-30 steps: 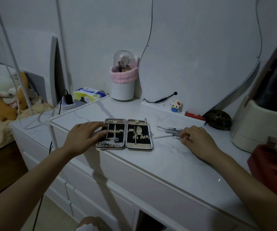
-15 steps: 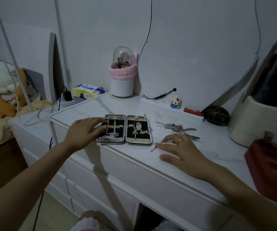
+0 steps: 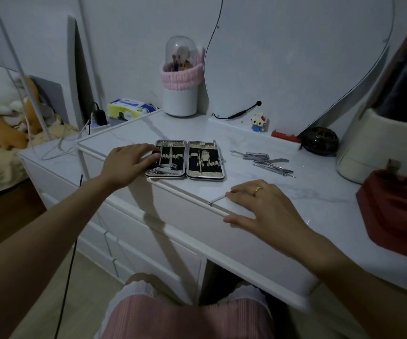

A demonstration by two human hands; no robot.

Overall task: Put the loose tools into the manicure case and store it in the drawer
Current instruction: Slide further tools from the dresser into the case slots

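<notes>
The manicure case (image 3: 185, 159) lies open and flat on the white dresser top (image 3: 258, 133), with a few tools in its loops. My left hand (image 3: 129, 162) rests on the case's left edge, fingers spread. A pile of loose metal tools (image 3: 263, 161) lies to the right of the case. One thin tool (image 3: 217, 199) lies at the dresser's front edge. My right hand (image 3: 261, 206) is flat on the top with its fingertips pressing that thin tool. Closed drawer fronts (image 3: 163, 243) show below the top.
At the back stand a white jar with a pink band (image 3: 180, 94), a small figurine (image 3: 258, 122) and a dark round object (image 3: 320, 141). A cream case (image 3: 373, 143) and a red bag (image 3: 398, 206) fill the right side. A tissue pack (image 3: 129, 109) lies left.
My right hand has come away from the tool pile and dragged one thin tool toward the front edge. My left hand has stayed on the case.
</notes>
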